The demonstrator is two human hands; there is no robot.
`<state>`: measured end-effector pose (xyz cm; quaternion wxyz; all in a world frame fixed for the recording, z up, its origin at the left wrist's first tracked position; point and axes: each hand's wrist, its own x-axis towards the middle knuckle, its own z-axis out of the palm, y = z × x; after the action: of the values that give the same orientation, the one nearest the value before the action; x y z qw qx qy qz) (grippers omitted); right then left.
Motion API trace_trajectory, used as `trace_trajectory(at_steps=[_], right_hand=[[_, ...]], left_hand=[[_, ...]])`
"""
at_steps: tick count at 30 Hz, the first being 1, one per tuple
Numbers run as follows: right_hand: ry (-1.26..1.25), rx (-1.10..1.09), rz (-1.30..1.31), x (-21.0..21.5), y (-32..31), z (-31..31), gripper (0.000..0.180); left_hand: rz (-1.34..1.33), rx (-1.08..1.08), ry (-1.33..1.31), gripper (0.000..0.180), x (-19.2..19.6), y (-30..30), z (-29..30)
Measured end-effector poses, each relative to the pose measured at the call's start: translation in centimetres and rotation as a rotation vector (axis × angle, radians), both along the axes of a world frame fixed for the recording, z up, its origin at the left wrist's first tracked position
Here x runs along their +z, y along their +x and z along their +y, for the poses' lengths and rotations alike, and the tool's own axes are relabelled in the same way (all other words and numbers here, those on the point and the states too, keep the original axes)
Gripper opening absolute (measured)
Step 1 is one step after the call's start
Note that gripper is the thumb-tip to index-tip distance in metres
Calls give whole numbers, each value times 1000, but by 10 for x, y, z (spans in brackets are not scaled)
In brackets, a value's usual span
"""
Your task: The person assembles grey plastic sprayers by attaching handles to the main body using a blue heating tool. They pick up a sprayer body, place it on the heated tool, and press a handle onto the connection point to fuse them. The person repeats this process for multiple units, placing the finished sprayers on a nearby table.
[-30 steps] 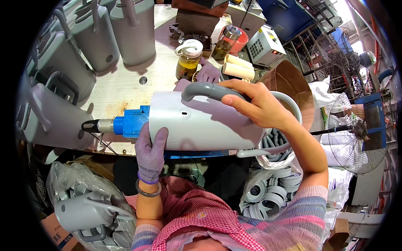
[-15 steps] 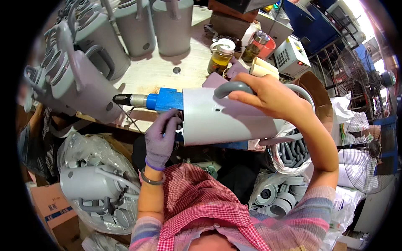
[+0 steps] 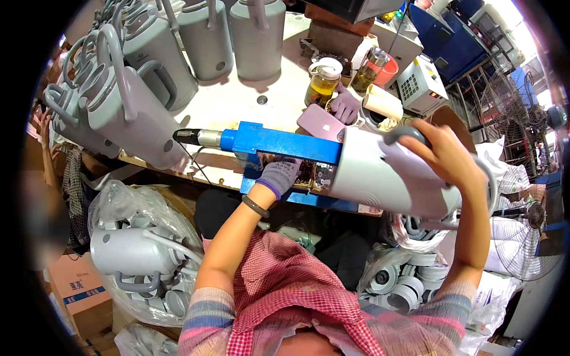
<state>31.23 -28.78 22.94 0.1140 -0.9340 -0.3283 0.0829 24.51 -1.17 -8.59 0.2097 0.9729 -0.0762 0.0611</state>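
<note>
A light grey watering can (image 3: 380, 178) lies on its side on the long blue metal frame (image 3: 285, 140) at the table's front edge. My bare right hand (image 3: 442, 154) is closed around the can's dark grey handle (image 3: 407, 137), with the spout side toward the right. My left hand (image 3: 282, 175), in a thin purple-grey glove, reaches into the gap of the frame, left of the can's base. Its fingertips are hidden under the frame, so what they hold does not show. A black and silver cylindrical tool end (image 3: 199, 137) sticks out at the frame's left.
Several grey watering cans (image 3: 258, 44) stand at the back left. Beyond the frame lie a pink phone (image 3: 320, 123), a loose purple glove (image 3: 345, 105) and a jar of yellow liquid (image 3: 323, 83). Bags of grey parts (image 3: 401, 279) sit below right; another can (image 3: 133, 255) lies below left.
The watering can has slid to the right along the blue frame, baring its middle. My right hand went with it, while my left hand moved right, into the frame's gap.
</note>
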Motion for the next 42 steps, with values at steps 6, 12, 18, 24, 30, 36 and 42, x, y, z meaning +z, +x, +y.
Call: trace_trajectory(at_steps=[6,12,18,24,30,36,42], right_hand=[[181,-308,65,-23,-25,-83,30],[296,-379,120,-42,-25,-120,29],[410,-380,112,-55,-26,-143,28],[427,-366,84,-61,-25,-151,30],[385,-403,94,-63,-26,-160,32],[411,-414,69,-68,-24,-164,33],[451,-401,75,-68,-20,-159,33]], left_hand=[[-26,133,48,30,31,-6,-6],[-28,240,-233,26,48,-32,0],[-123,92,-712,16,124,-51,-33],[-129,-178,-960,24,163,26,-112],[-39,-280,-860,30,159,52,-133],[-103,-335,-747,28,159,50,-134],[-27,-291,-918,25,155,53,-133]])
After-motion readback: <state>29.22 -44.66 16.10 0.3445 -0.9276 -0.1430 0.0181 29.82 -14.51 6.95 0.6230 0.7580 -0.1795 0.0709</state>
